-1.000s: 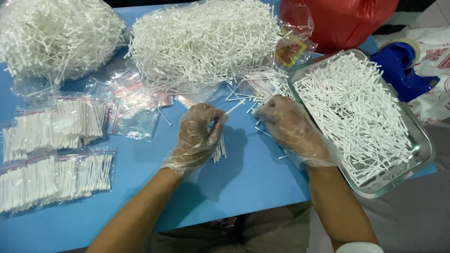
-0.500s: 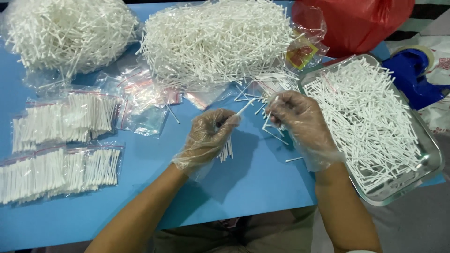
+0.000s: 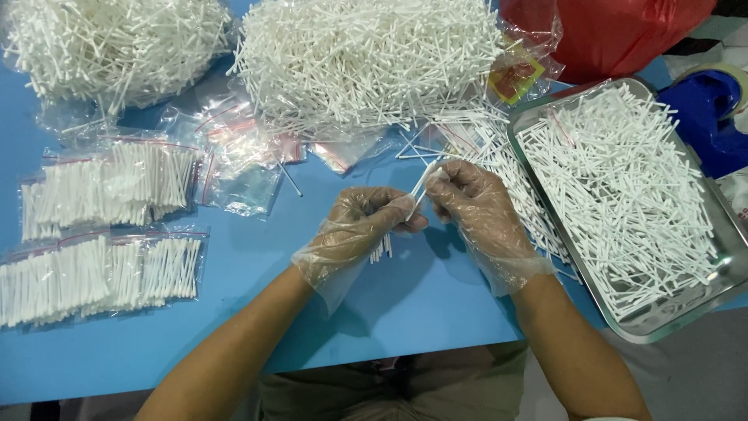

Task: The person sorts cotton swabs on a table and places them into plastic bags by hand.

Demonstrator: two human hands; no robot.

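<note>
- Head view: the left hand (image 3: 360, 228), in a thin clear glove, curls its fingers around a small bundle of white sticks (image 3: 381, 248) above the blue table (image 3: 421, 312).
- The right hand (image 3: 477, 212), gloved too, pinches a few white sticks (image 3: 421, 185) between thumb and fingertips, touching the left hand's fingertips.
- Far from the hands lies a big stick heap (image 3: 366, 62); right, a metal tray (image 3: 662, 323) of sticks.
- Left lie filled clear bags (image 3: 109, 183).

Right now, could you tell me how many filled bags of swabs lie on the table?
2: upper bag at the left edge, lower bag just below it. Others may be hidden beyond the frame.
</note>
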